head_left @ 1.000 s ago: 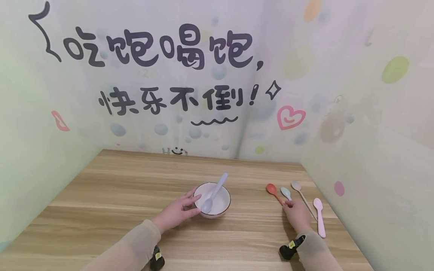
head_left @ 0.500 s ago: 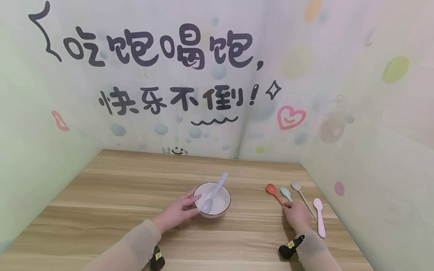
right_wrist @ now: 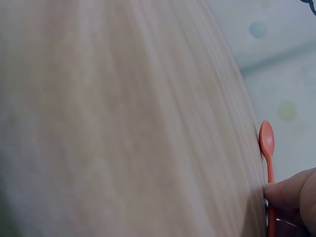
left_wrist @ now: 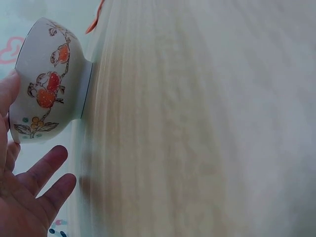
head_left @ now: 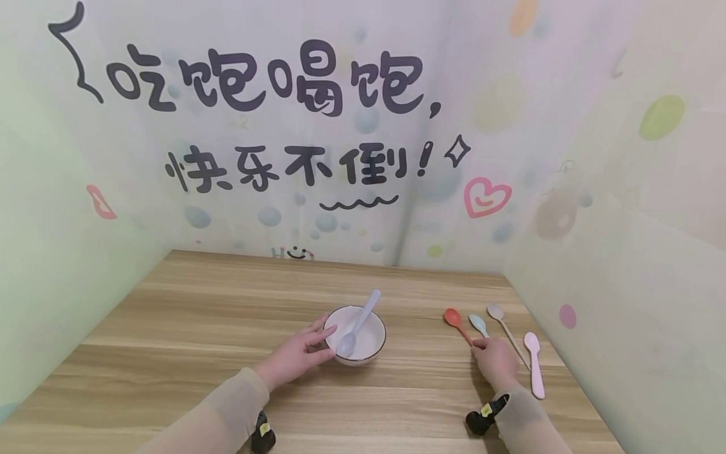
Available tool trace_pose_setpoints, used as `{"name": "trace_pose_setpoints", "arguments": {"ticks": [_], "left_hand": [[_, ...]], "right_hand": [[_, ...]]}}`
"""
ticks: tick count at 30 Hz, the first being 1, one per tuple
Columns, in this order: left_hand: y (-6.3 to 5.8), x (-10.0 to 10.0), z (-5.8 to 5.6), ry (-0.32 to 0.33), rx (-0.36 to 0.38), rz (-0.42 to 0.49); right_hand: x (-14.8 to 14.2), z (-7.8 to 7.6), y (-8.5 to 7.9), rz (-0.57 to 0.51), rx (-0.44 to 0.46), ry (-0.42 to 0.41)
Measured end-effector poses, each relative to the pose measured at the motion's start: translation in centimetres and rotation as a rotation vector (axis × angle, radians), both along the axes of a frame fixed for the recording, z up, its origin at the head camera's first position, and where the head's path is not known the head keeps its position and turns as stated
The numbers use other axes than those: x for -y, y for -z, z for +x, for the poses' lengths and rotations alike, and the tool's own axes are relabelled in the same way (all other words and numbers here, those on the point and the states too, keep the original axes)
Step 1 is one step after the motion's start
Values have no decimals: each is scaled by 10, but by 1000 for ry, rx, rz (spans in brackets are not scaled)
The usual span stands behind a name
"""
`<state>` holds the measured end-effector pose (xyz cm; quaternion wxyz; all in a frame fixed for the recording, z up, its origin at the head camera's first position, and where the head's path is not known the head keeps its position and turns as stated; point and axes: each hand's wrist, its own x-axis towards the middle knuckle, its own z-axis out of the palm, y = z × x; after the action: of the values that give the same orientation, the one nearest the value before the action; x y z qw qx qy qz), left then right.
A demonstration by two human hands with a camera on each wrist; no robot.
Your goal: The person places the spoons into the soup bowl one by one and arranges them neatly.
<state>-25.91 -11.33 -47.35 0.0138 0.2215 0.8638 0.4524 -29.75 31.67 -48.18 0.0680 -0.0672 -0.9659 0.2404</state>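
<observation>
A white bowl (head_left: 371,343) with a dark rim stands on the table, and strawberry drawings show on its outside in the left wrist view. Inside it leans a pale lavender spoon (head_left: 363,318), handle over the far rim. My left hand (head_left: 295,359) holds the bowl's left side with thumb and fingers at the rim; two other fingers stick out free. Far to the right, my right hand (head_left: 497,362) pinches the handle of an orange-red spoon (right_wrist: 267,139) between thumb and fingers, its round end pointing away from me. My right hand hides the handle's end.
Near my right hand lie a light blue spoon (head_left: 478,324), partly hidden by the hand, a beige long-handled spoon (head_left: 510,337) and a pink spoon (head_left: 535,366) by the table's right edge. Walls border the wooden table (head_left: 187,302) at the back and sides.
My right hand and the orange-red spoon have shifted very slightly left. The left hand, the bowl and the lavender spoon look the same.
</observation>
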Motion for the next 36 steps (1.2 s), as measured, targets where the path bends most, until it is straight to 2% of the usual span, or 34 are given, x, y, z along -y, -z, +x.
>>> {"name": "trace_pose_setpoints", "arguments": {"ticks": [4,20,29,36], "left_hand": [[0,0,0,-1,-1,-4],[0,-1,0,-2,2,-5],[-1,0,0,3,11,6],[-1,-1,0,3,17,-4]], "right_hand": [[2,1,0,-14,-13,-18],[21,5,-4,-59,35,-74],[34,6,-4,-98,63,-136],[42,6,1,-40,36,-191]]}}
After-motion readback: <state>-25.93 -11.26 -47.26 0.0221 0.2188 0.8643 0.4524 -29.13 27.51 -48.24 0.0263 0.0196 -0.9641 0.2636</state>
